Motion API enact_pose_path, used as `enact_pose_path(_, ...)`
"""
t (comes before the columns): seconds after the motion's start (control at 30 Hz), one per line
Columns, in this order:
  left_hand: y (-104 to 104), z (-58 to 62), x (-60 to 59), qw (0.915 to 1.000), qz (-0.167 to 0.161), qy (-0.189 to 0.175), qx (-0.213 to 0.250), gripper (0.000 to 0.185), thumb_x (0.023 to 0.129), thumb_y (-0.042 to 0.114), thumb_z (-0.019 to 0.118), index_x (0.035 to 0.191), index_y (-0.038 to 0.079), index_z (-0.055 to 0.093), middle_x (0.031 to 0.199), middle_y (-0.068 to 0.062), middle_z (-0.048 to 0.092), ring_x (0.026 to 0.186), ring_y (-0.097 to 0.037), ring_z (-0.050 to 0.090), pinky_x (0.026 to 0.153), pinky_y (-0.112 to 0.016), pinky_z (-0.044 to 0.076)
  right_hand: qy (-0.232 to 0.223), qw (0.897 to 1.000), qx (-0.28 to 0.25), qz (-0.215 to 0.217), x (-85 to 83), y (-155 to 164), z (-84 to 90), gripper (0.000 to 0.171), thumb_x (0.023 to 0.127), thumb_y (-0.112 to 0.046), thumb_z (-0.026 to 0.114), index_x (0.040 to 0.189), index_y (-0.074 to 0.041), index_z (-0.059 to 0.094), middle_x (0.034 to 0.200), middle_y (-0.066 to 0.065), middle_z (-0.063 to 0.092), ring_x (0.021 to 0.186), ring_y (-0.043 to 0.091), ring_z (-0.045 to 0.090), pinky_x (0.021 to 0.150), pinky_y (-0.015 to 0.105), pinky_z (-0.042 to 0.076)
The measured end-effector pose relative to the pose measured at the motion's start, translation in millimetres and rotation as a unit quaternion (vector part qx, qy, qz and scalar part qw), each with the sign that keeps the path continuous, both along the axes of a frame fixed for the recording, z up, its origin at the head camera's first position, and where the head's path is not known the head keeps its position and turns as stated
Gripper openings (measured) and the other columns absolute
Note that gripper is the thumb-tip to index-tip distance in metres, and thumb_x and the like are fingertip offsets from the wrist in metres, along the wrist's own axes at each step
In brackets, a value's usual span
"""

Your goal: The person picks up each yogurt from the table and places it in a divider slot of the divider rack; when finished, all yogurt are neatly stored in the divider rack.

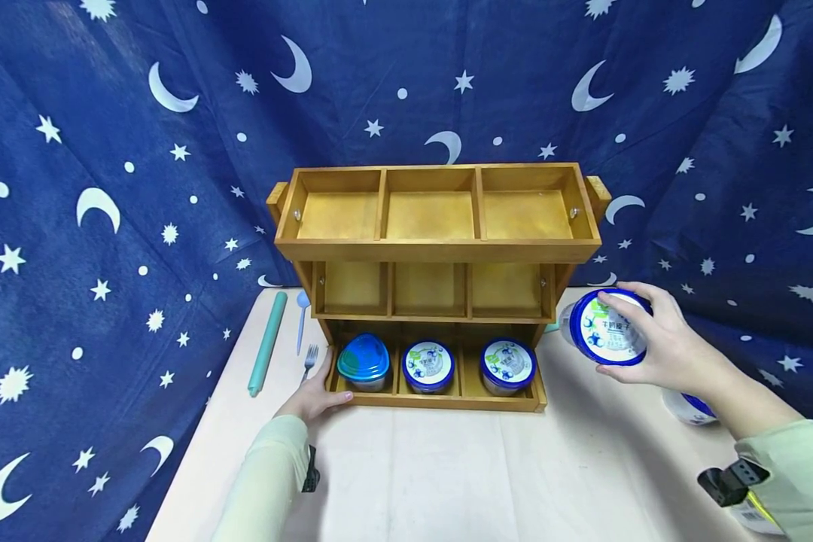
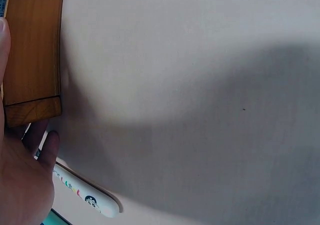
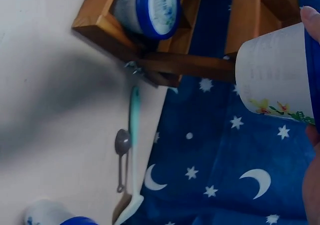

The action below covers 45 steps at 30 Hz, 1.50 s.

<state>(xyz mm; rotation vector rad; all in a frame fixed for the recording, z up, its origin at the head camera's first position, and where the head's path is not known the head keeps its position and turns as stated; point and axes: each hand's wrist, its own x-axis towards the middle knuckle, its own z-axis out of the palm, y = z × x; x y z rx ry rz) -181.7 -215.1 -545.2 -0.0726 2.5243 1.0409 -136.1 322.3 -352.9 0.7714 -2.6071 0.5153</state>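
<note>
A three-tier wooden rack [image 1: 440, 251] stands at the back of the table. My left hand [image 1: 314, 397] grips the front left corner of its bottom tier, thumb on the front edge. In my right hand [image 1: 674, 348] is a clear plastic tub [image 1: 611, 330] with a blue-rimmed lid, held tilted in the air to the right of the rack. The bottom tier holds a blue-lidded container [image 1: 363, 358] on the left, a similar tub [image 1: 428, 366] in the middle and another tub [image 1: 507, 364] on the right. Both upper tiers show bare compartments.
Left of the rack lie a teal roll [image 1: 268, 342], a blue spoon [image 1: 301, 320] and a fork [image 1: 309, 360]. On the right, another blue-lidded tub [image 1: 687, 406] sits behind my forearm. A grey spoon [image 3: 121, 145] and a teal-handled utensil [image 3: 134, 130] lie beside the rack. Starry blue cloth hangs behind.
</note>
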Motion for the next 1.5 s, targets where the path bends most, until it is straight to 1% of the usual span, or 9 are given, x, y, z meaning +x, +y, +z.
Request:
enact_pose_path(0.13, -0.6, -0.2, -0.6, 1.0000, -0.002, 0.005, -0.004, 0.117, 0.070, 0.058, 0.073, 0.152, 0.024, -0.004, 0.145, -0.027, 0.031, 0.132, -0.044, 0.030, 0.107, -0.055, 0.022, 0.003, 1.000, -0.002, -0.008, -0.5, -8.5, 8.4, 0.110, 0.043, -0.024, 0.095, 0.138, -0.018, 0.040, 0.141, 0.023, 0.023, 0.121, 0.047, 0.026, 0.079, 0.072, 0.035)
enact_pose_path(0.23, 0.4, 0.2, 0.0, 1.0000, 0.000, 0.004, -0.003, 0.115, 0.072, 0.055, 0.073, 0.152, 0.024, -0.003, 0.149, -0.025, 0.024, 0.132, -0.045, 0.027, 0.107, -0.056, 0.021, 0.026, 1.000, -0.013, -0.002, -1.9, -15.5, 11.3, 0.104, 0.053, -0.056, 0.085, 0.137, -0.016, 0.040, 0.141, 0.024, 0.024, 0.120, 0.046, 0.027, 0.078, 0.070, 0.038)
enact_pose_path(0.37, 1.4, 1.4, 1.5, 1.0000, 0.001, 0.005, -0.004, 0.113, 0.073, 0.053, 0.073, 0.152, 0.024, -0.003, 0.151, -0.024, 0.019, 0.133, -0.046, 0.025, 0.107, -0.056, 0.021, 0.070, 0.997, -0.021, 0.009, -6.4, -25.4, 9.4, 0.100, 0.064, -0.083, 0.048, 0.135, -0.013, 0.042, 0.139, 0.024, 0.027, 0.119, 0.046, 0.029, 0.086, 0.063, 0.039)
enact_pose_path(0.57, 1.9, 3.4, 1.9, 1.0000, 0.001, 0.008, -0.006, 0.112, 0.074, 0.050, 0.074, 0.152, 0.023, -0.003, 0.151, -0.024, 0.019, 0.133, -0.047, 0.025, 0.107, -0.057, 0.020, 0.126, 0.991, -0.032, 0.034, -15.5, -43.0, -1.8, 0.093, 0.071, -0.080, 0.048, 0.130, -0.009, 0.045, 0.139, 0.023, 0.028, 0.123, 0.043, 0.030, 0.095, 0.056, 0.039)
enact_pose_path(0.8, 2.0, 2.7, 3.1, 1.0000, 0.004, 0.002, -0.002, 0.112, 0.074, 0.050, 0.074, 0.152, 0.024, -0.003, 0.152, -0.023, 0.017, 0.134, -0.046, 0.023, 0.106, -0.058, 0.019, 0.163, 0.983, -0.067, 0.054, -29.4, -62.2, -17.8, 0.092, 0.072, -0.077, 0.050, 0.129, -0.005, 0.042, 0.139, 0.023, 0.026, 0.124, 0.040, 0.030, 0.105, 0.025, 0.024)
enact_pose_path(0.9, 2.1, 2.6, 2.9, 1.0000, 0.005, 0.003, 0.005, 0.112, 0.074, 0.050, 0.074, 0.152, 0.025, -0.003, 0.152, -0.022, 0.016, 0.134, -0.047, 0.022, 0.106, -0.058, 0.019, 0.177, 0.978, -0.090, 0.057, -34.8, -68.1, -24.3, 0.092, 0.073, -0.076, 0.052, 0.128, -0.003, 0.039, 0.136, 0.025, 0.027, 0.122, 0.042, 0.032, 0.105, 0.020, 0.022)
enact_pose_path(1.03, 2.3, 2.7, 1.9, 0.9999, 0.005, 0.004, 0.011, 0.112, 0.073, 0.051, 0.074, 0.152, 0.026, -0.002, 0.153, -0.022, 0.015, 0.134, -0.047, 0.021, 0.106, -0.059, 0.018, 0.173, 0.980, -0.097, 0.036, -39.0, -72.8, -33.3, 0.093, 0.073, -0.076, 0.051, 0.129, -0.003, 0.035, 0.133, 0.026, 0.027, 0.120, 0.043, 0.031, 0.105, 0.023, 0.024)
enact_pose_path(1.23, 2.1, 0.8, 0.6, 0.9999, 0.008, -0.001, 0.006, 0.113, 0.072, 0.053, 0.074, 0.152, 0.026, -0.002, 0.152, -0.022, 0.015, 0.134, -0.047, 0.022, 0.106, -0.060, 0.019, 0.153, 0.984, -0.089, 0.002, -46.6, -76.9, -42.4, 0.096, 0.072, -0.078, 0.048, 0.130, -0.002, 0.036, 0.133, 0.028, 0.025, 0.121, 0.045, 0.031, 0.095, 0.050, 0.039)
enact_pose_path(1.5, 2.6, -2.3, 0.2, 0.9999, 0.012, 0.001, 0.010, 0.113, 0.072, 0.052, 0.074, 0.152, 0.027, -0.003, 0.153, -0.022, 0.015, 0.134, -0.046, 0.022, 0.106, -0.059, 0.018, 0.087, 0.993, -0.076, -0.024, -56.7, -82.4, -42.3, 0.105, 0.067, -0.084, 0.042, 0.131, -0.001, 0.041, 0.136, 0.030, 0.023, 0.125, 0.045, 0.027, 0.088, 0.064, 0.038)
